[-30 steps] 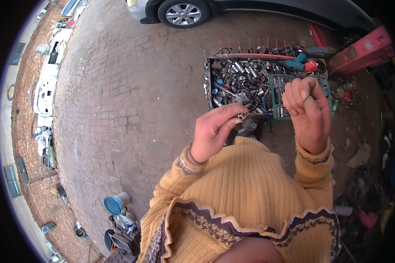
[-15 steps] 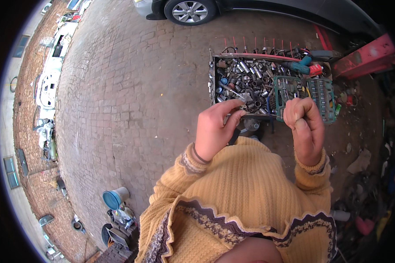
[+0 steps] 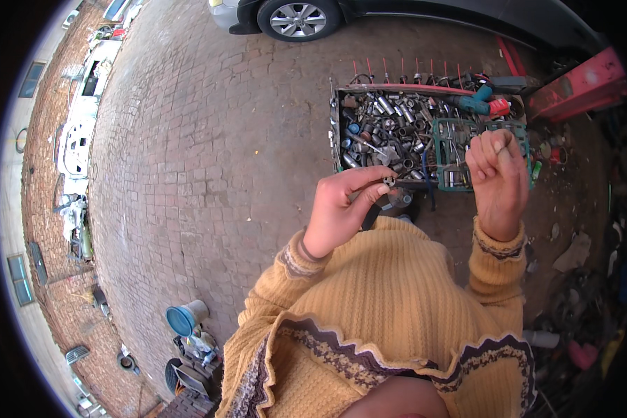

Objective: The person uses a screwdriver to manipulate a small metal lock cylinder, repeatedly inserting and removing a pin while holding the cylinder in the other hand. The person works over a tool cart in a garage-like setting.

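My left hand is pinched at the near edge of the tool tray. Between its thumb and forefinger sits a small, dark metal piece, ring-like, too small to name surely. Raised over the right part of the tray, my right hand has its fingers curled in against the thumb. Whatever they may hold cannot be made out. Loose sockets and metal fittings fill the tray's left and middle. A green socket set case lies open on its right, partly hidden behind my right hand.
A teal power drill lies at the tray's far right, beside a red container. Thin red rods stand along the far edge. Beyond are a red metal post and a grey car. A blue-topped bucket stands lower left on brick paving.
My right hand has moved up and slightly right, away from my left hand, over the green case. The small metal piece in my left fingers now shows more plainly.
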A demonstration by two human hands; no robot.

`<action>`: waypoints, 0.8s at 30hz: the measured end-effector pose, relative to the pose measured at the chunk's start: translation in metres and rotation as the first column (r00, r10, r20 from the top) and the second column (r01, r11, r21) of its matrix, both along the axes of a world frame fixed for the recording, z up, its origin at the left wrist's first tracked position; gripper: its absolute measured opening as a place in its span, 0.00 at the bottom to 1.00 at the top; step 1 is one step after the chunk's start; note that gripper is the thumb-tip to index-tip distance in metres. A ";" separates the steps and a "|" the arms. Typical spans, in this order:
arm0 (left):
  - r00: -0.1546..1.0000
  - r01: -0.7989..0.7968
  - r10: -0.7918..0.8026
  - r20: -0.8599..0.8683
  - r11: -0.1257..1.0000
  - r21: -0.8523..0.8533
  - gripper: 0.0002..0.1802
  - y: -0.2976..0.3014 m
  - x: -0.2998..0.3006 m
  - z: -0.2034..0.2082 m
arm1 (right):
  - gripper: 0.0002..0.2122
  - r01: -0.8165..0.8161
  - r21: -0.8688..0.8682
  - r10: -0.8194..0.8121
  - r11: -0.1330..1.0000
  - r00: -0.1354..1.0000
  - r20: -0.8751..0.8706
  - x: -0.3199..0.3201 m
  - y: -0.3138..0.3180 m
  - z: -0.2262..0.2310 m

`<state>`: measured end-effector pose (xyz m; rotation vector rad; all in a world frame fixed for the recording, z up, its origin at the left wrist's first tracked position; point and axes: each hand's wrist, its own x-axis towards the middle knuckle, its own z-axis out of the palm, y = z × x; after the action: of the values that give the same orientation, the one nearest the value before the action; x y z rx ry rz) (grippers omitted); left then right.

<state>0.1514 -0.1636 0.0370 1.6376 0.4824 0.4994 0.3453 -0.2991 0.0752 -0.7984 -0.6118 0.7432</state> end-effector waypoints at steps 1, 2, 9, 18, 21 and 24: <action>0.997 -0.047 0.052 -0.055 0.996 0.079 0.09 0.002 -0.002 -0.001 | 0.02 0.054 0.036 -0.054 0.998 0.998 -0.023 0.004 -0.004 0.004; 0.989 -0.092 0.109 -0.104 0.983 0.159 0.09 0.003 -0.005 -0.002 | 0.02 0.099 0.075 -0.096 0.992 0.994 -0.047 0.011 -0.010 0.011; 0.992 0.016 0.006 0.124 0.984 -0.176 0.10 0.012 -0.016 -0.008 | 0.03 0.187 0.049 -0.186 0.981 0.982 -0.023 0.028 -0.034 0.022; 0.971 0.091 -0.061 0.233 0.988 -0.124 0.11 0.014 -0.015 -0.005 | 0.05 0.186 -0.149 -0.186 0.971 0.982 0.012 0.036 -0.031 -0.021; 0.962 0.087 0.012 0.272 0.933 -0.348 0.11 0.008 -0.014 -0.009 | 0.05 0.194 -0.239 -0.205 0.951 0.979 -0.021 0.048 -0.032 -0.054; 0.944 0.096 0.097 0.314 0.832 -0.546 0.13 0.006 -0.013 -0.014 | 0.05 0.248 -0.303 -0.290 0.920 0.952 -0.102 0.066 -0.031 -0.100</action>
<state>0.1382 -0.1571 0.0228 0.9633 0.3318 0.5584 0.4111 -0.3304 -0.0244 -1.0629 -0.2553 0.6354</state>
